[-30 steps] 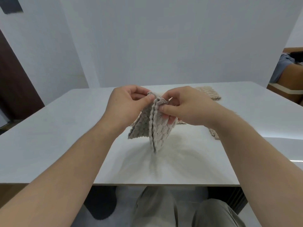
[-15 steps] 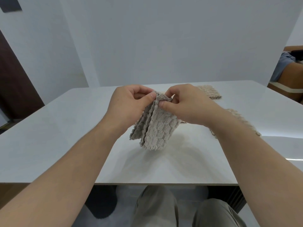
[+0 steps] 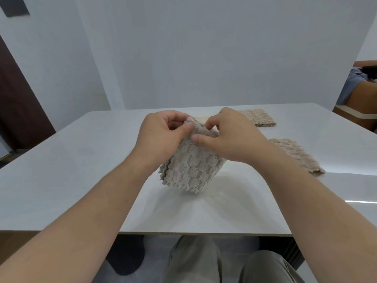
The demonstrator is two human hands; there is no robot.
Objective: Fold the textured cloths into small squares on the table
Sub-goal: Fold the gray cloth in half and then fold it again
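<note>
Head view. Centre of frame: a grey-beige, bubble-textured cloth (image 3: 193, 168), doubled into several layers, was held upright over the white glossy table (image 3: 81, 170). Its lower edge hung just above the top or barely brushed it; could not tell which.

The left hand (image 3: 161, 137) pinched the upper edge, thumb on the near face, fingers curled behind. The right hand (image 3: 230, 137) pinched the same edge just beside it, thumb flat on the near face.

Judgement: both grips sat on the top edge so the layers, stacked visibly at the cloth's left side, could hang even and be squared before laying down.

Right of centre: a beige textured cloth (image 3: 295, 156) lay flat on the table, partly hidden by the right forearm. It was the nearest thing to any set-down spot, and probably no hindrance if the square goes down beneath the hands. Further up and right: a folded beige cloth (image 3: 259, 117), well apart.

Far right edge: another person's arm in a blue sleeve (image 3: 355, 86). Left edge: a dark brown door (image 3: 18, 103).
</note>
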